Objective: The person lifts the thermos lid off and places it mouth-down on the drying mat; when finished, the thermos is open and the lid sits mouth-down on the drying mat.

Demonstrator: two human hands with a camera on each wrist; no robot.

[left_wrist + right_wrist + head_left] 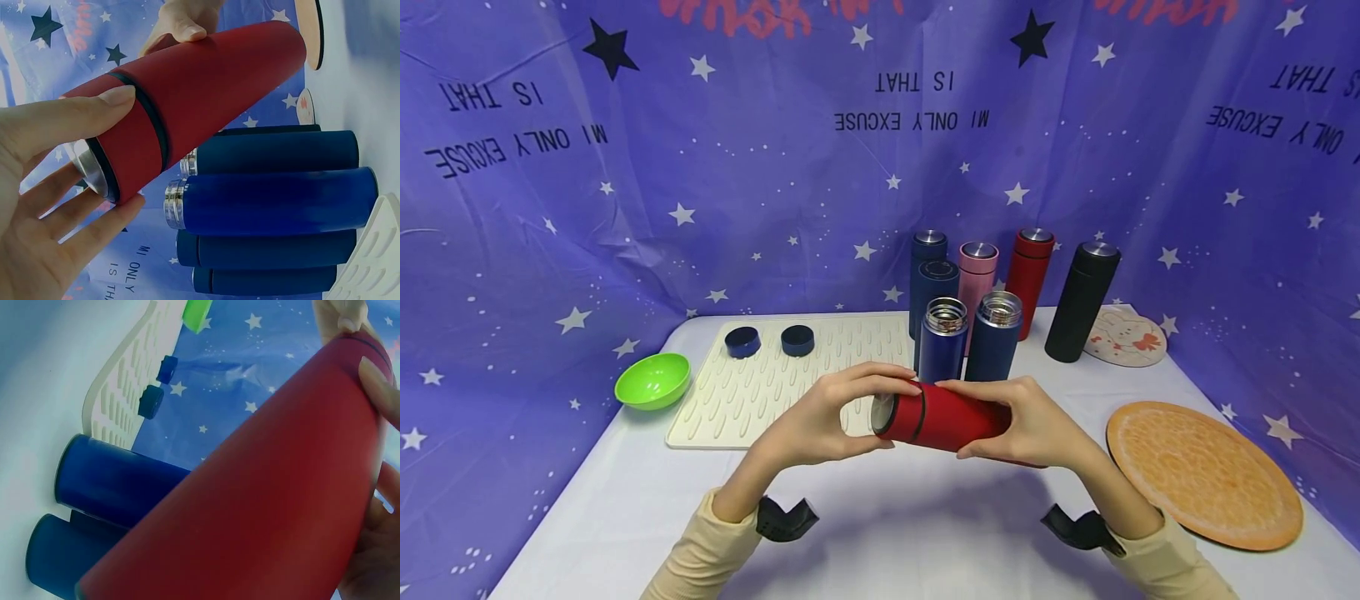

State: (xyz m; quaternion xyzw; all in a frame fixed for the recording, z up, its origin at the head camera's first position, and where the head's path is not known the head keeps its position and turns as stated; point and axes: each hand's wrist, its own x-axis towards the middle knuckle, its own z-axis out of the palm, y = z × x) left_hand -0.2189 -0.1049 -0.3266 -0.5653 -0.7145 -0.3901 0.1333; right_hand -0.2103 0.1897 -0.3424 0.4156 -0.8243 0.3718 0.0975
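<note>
A red thermos is held tilted onto its side above the white table, its lid end toward the left. My left hand grips the red lid, thumb on one side and fingers around the other. The lid sits on the body, with a dark ring between them. My right hand holds the thermos body from the other side; its palm is hidden in the head view. Just behind the hands stand two lidless thermoses, a glossy blue one and a dark blue one, steel necks showing.
Capped thermoses stand behind: dark blue ones, a pink one, a red one and a black one. Two blue lids lie on a cream ridged mat. A green bowl is left, a round orange mat right.
</note>
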